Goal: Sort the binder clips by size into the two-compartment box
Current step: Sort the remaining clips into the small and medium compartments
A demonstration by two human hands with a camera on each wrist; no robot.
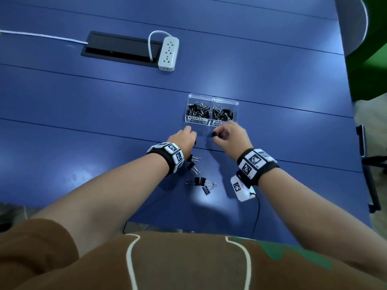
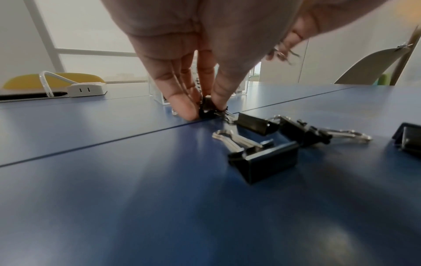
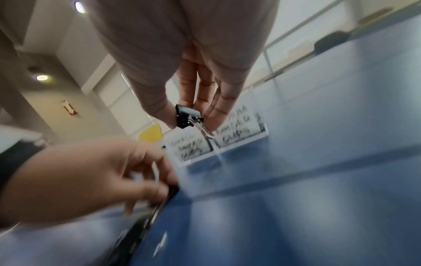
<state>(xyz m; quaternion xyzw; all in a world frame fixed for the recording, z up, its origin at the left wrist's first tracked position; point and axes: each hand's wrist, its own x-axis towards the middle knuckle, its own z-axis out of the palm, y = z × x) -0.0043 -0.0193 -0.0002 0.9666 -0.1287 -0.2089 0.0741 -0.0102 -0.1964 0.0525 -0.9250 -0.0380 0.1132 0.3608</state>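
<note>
Both hands are busy just in front of the two-compartment box [image 1: 211,110], which stands on the blue surface [image 1: 104,132] with black clips already heaped in both halves. The right hand [image 1: 229,136] pinches a binder clip [image 3: 188,116] between thumb and fingertips, clear of the surface, silver handles dangling toward the box's front labels. The left hand [image 1: 184,138] is down on the surface, thumb and fingers closing round a small clip [image 2: 207,109] right on a seam line.

Now the risks. The held clip hangs near the divider, so a loose release could, I'd judge, drop it into the wrong half; the labels read "small" on the left, the right one half hidden by the hand. The left pinch looks shallow, low on the clip's body, and it could skid or snap away along the seam. The two hands are close together, so a bump is possible as they lift.

Behind the wrists, the loose clips [image 1: 200,176] lie scattered, some touching, handles tangled, so one may drag another. Farther off sit a white power strip [image 1: 168,54] and a black cable hatch [image 1: 119,48], well apart from the work. Nothing blocks the box's open top.
</note>
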